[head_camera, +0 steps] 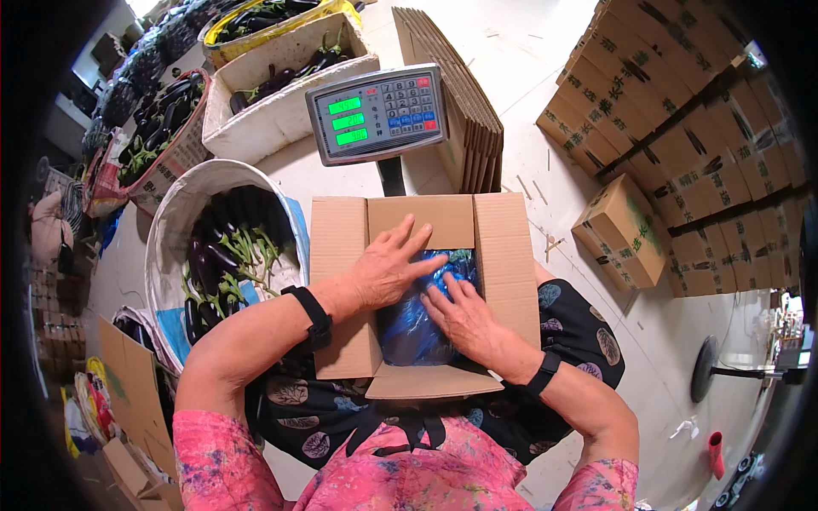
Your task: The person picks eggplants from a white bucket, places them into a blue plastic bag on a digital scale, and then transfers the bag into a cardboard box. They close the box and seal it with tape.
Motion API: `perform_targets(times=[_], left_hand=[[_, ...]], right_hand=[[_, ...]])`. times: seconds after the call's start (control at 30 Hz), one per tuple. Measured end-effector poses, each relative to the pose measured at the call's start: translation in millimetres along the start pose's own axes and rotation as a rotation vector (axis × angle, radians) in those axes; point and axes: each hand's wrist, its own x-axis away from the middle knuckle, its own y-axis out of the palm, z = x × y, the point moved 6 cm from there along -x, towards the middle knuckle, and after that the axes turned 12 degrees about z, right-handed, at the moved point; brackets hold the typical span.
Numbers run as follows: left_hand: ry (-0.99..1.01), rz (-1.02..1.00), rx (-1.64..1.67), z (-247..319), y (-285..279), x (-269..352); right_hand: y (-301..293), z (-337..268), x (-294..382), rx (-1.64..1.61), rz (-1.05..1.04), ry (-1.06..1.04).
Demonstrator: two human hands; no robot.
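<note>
An open cardboard box [505, 274] stands before me with its flaps spread outward. Inside lies a blue plastic bag [415, 329]; its contents are hard to make out, with a bit of green at the top. My left hand [396, 262] rests over the bag's upper part, fingers spread, near the far flap. My right hand [460, 313] touches the bag from the right with bent fingers. Behind the box is an electronic platform scale's display [377, 115], lit green. A white bucket-like container [166, 236] of eggplants [223, 223] is left of the box.
Flattened cardboard boxes [457, 96] stand behind the scale. A foam box [255, 137] and a woven sack [172, 172] hold more eggplants at the upper left. Taped cartons [690, 147] are stacked at the right, with a single carton [623, 233] beside them. A round black fan-like object [704, 369] is at the lower right.
</note>
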Motion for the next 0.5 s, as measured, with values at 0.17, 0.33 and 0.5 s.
perform_targets(times=[0.17, 0.33, 0.5], left_hand=[[0.095, -0.027, -0.133, 9.8, 4.6, -1.0], [0.074, 0.004, -0.071, 11.6, 0.1, -1.4], [0.063, 0.0, -0.041, 9.2, -0.2, 0.1]], right_hand=[[-20.7, 2.1, -4.5, -0.073, -0.121, 0.007], [-72.8, -5.2, 6.8, -0.798, -0.34, 0.204], [-100.5, -28.7, 18.2, -1.073, -0.502, 0.262]])
